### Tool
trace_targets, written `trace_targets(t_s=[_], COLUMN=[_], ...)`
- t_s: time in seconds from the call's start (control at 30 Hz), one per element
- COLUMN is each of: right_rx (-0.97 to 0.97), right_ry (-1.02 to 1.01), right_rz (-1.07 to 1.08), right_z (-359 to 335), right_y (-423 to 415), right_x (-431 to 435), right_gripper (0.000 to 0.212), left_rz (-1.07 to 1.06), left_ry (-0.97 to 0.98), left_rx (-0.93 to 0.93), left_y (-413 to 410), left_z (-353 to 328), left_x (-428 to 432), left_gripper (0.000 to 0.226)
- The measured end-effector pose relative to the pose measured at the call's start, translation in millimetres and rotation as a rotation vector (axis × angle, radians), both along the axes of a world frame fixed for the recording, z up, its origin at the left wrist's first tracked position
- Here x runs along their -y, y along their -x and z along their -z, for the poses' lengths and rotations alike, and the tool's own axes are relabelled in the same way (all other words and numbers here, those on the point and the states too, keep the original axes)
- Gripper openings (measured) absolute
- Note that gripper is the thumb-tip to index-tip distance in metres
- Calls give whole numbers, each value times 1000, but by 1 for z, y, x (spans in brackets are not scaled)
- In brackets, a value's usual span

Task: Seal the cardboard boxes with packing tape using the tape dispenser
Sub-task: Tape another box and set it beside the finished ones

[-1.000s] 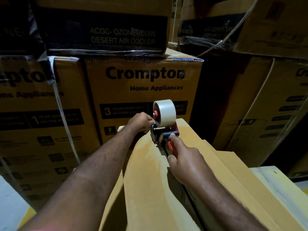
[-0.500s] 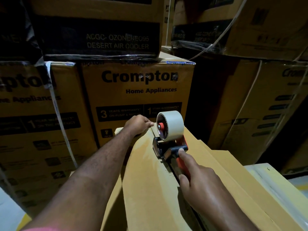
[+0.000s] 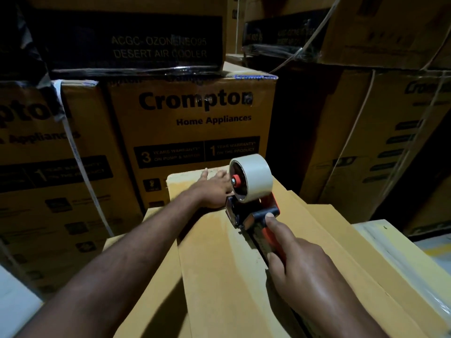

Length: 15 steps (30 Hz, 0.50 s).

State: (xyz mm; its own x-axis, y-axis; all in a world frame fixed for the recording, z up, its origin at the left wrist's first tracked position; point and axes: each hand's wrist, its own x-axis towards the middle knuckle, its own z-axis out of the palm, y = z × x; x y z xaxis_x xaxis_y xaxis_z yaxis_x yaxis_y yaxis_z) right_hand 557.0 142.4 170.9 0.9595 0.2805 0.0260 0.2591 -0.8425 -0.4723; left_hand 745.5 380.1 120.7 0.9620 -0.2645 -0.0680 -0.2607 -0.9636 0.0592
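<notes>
1. My right hand [image 3: 302, 269] grips the tape dispenser [image 3: 253, 208] by its handle, forefinger stretched along it.
2. My left hand [image 3: 212, 189] lies open and flat on the box flap [image 3: 219, 264], at the dispenser's ten o'clock.
3. Printed boxes [image 3: 195, 123] stand stacked at twelve.

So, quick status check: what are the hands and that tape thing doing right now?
Right hand grips tape dispenser handle, dispenser on box top. Left hand flat on the far flap. Nothing blocking the seam.

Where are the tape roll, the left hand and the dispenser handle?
tape roll [image 3: 256, 175], head view, on its pale outer surface.
left hand [image 3: 214, 189], head view, on the back of the hand.
dispenser handle [image 3: 269, 236], head view, on the orange grip.
</notes>
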Motion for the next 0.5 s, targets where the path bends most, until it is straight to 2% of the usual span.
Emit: trace_targets(t_s=[0.5], right_rx=[-66], right_ry=[82], right_rz=[-6], right_z=[-7], right_y=[49], right_x=[38], right_gripper=[70], left_rz=[-29], left_ry=[-81], left_rx=[-34], left_y=[2], left_z=[-4], left_x=[0], left_gripper=[71])
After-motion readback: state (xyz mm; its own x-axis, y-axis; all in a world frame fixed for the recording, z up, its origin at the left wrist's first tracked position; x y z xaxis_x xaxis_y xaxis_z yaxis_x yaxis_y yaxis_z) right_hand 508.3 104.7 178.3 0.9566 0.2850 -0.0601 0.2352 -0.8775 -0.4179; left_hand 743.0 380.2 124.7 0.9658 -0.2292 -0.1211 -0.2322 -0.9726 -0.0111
